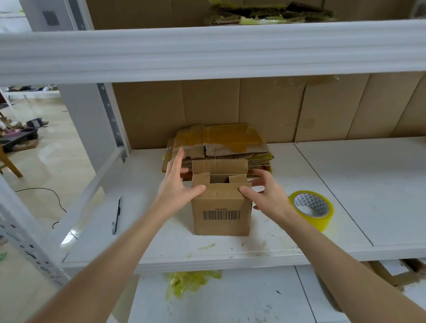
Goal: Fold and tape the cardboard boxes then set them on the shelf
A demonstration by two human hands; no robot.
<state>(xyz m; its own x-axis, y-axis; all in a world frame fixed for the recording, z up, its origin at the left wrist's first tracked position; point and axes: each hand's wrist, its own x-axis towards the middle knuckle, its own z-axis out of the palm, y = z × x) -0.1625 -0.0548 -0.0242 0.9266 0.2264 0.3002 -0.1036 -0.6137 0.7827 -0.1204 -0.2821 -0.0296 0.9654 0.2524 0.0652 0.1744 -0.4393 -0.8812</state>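
Cardboard box (pixel 222 208), flaps partly folded, stands touched by left hand (pixel 179 184) and right hand (pixel 265 194), fingers straight.

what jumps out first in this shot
A small barcoded cardboard box stands on the shelf, top flaps half folded, with the left hand and right hand at its upper corners. A yellow tape roll lies to its right, and a stack of flattened cardboard sits behind it.

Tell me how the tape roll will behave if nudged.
The tape roll lies flat on the shelf, hole upward, so it would probably slide rather than roll. Its thick winding suggests it is stiff and fairly heavy for its size. The glossy side may be slippery.
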